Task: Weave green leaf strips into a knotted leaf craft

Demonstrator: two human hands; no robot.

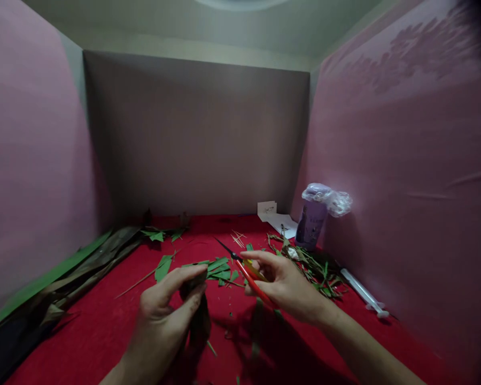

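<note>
While my left fingers (190, 274) pinch the dark piece (201, 321) and my right fingers (260, 258) curl round the scissors (247, 274), I'd angle the blades (225, 248) clear of the left thumb (190, 306).

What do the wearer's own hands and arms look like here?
The left hand and right hand are ungloved, with no rings visible on the fingers that show. The right forearm is bare, with no sleeve or watch in view; only a little of the left forearm shows, also uncovered.

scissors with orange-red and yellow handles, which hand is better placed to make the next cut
Right hand, probably: it grips the scissors, tip pointing forward-left, while the left hand is occupied pinching a dark, shadowed piece.
</note>
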